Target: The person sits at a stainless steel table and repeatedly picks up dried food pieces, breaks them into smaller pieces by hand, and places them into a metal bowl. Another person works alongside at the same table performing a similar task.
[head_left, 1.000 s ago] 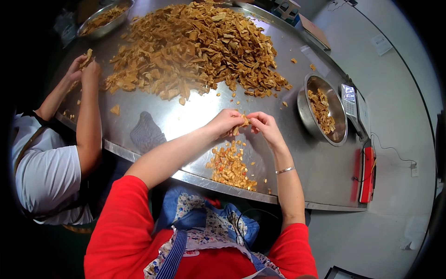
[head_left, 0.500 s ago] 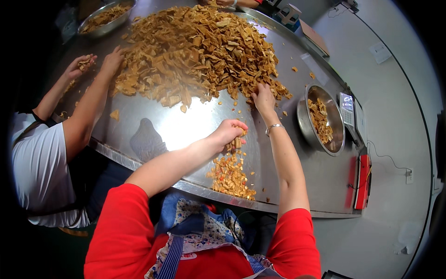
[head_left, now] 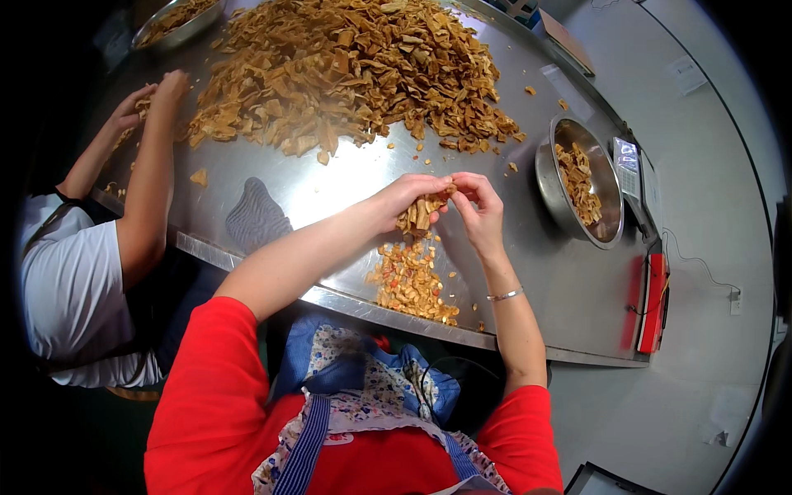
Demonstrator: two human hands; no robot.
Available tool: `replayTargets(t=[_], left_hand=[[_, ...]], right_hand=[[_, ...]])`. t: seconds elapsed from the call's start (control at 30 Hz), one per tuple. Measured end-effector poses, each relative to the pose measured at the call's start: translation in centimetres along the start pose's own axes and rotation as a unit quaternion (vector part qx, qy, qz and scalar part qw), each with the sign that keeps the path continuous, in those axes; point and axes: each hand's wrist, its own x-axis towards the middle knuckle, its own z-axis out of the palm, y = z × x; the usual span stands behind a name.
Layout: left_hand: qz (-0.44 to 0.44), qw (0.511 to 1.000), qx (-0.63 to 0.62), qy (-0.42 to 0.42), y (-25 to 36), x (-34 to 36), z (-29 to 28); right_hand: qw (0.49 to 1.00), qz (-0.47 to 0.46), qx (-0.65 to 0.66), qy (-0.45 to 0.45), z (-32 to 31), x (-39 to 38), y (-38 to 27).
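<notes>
My left hand (head_left: 400,200) is closed around a small bunch of brown dried food pieces (head_left: 417,218), above the metal table (head_left: 330,210). Thumb and fingers of my right hand (head_left: 483,210) pinch at a brown piece beside the left fingertips; the fingers partly hide it. Below both hands, near the table's front edge, lies a small heap of yellowish bits (head_left: 411,285) with a few reddish ones. The large pile of dried pieces (head_left: 355,74) spreads across the far part of the table.
To the right stands a tilted steel bowl (head_left: 612,216) with dried pieces in it. A co-worker's hands (head_left: 161,95) hold pieces at the left. Another steel bowl (head_left: 157,40) sits far left. A scale-like device (head_left: 627,169) and a red object (head_left: 654,301) are along the right edge.
My right hand has come back from the pile's edge to meet my left hand, where it now pinches a piece. The co-worker's hands have drawn together, away from the pile.
</notes>
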Motion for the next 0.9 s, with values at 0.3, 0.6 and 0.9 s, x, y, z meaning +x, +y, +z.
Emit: replayTargets(t=[0.3, 0.6, 0.9], left_hand=[[0.088, 0.961, 0.251, 0.079, -0.9, 0.5, 0.0], [0.080, 0.984, 0.144, 0.066, -0.6, 0.2, 0.4], [0.198, 0.912, 0.341, 0.110, -1.4, 0.3, 0.0]], right_hand=[[0.958, 0.233, 0.162, -0.050, -0.6, -0.3, 0.0], [0.932, 0.257, 0.255, -0.017, 0.3, -0.4, 0.2], [0.964, 0.210, 0.156, -0.048, 0.2, -0.9, 1.2]])
